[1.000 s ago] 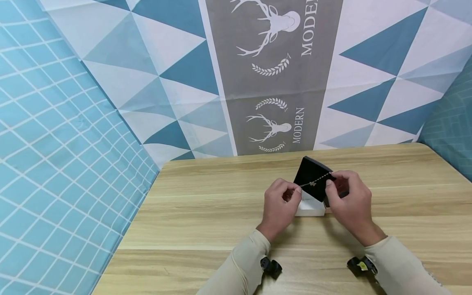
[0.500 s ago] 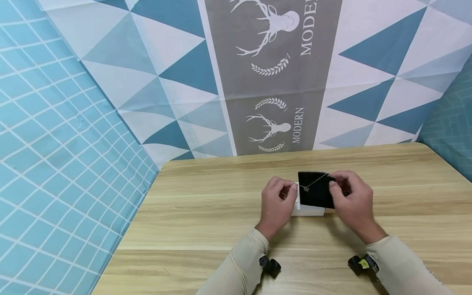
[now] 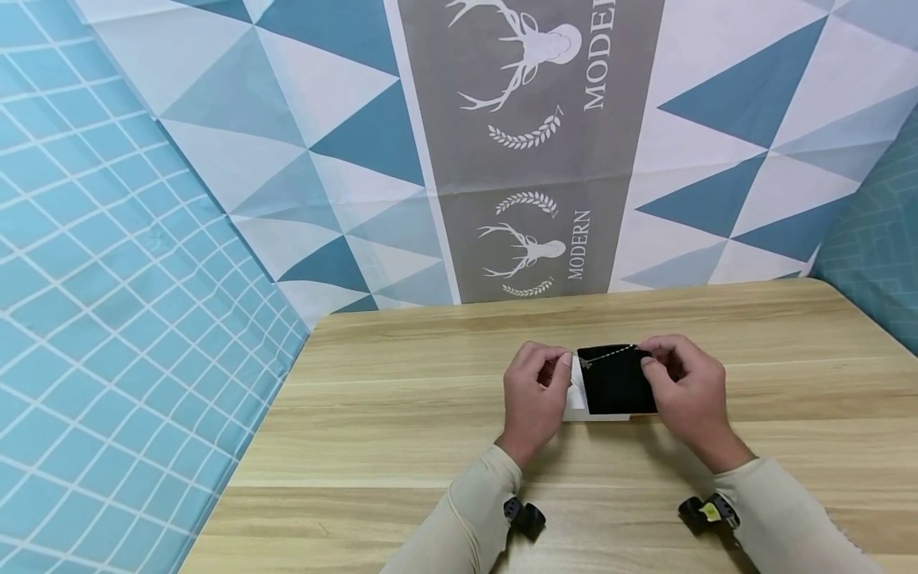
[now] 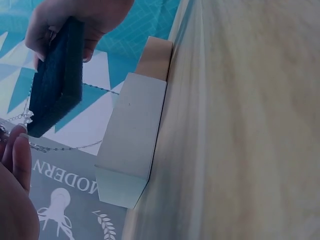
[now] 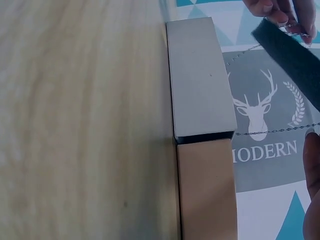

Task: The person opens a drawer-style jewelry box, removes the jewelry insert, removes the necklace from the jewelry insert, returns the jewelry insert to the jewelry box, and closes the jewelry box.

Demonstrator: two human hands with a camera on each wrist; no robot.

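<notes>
A flat black pad [image 3: 617, 389] is gripped at its right side by my right hand [image 3: 684, 391]. Across the pad's upper edge runs a thin necklace [image 3: 610, 353] with a small pendant by the left corner. My left hand [image 3: 534, 399] pinches the necklace at that corner between thumb and fingertips. In the left wrist view the pad [image 4: 57, 80] is held up off the boxes, and the chain [image 4: 75, 148] hangs in loops behind it. Below stand a white box [image 5: 202, 80] and a brown box [image 5: 206, 190], end to end; the pad hides much of them in the head view.
The boxes stand on a wooden table [image 3: 358, 446]. A patterned cloth with deer prints [image 3: 531, 247] hangs behind its back edge, and a blue checked cloth [image 3: 143, 319] lines the left side. Small black cameras [image 3: 527, 520] are strapped to both wrists.
The black pad has turned from a tilted stance to nearly level with the table edge and come lower, toward me. My left hand has shifted slightly left, still pinching the necklace.
</notes>
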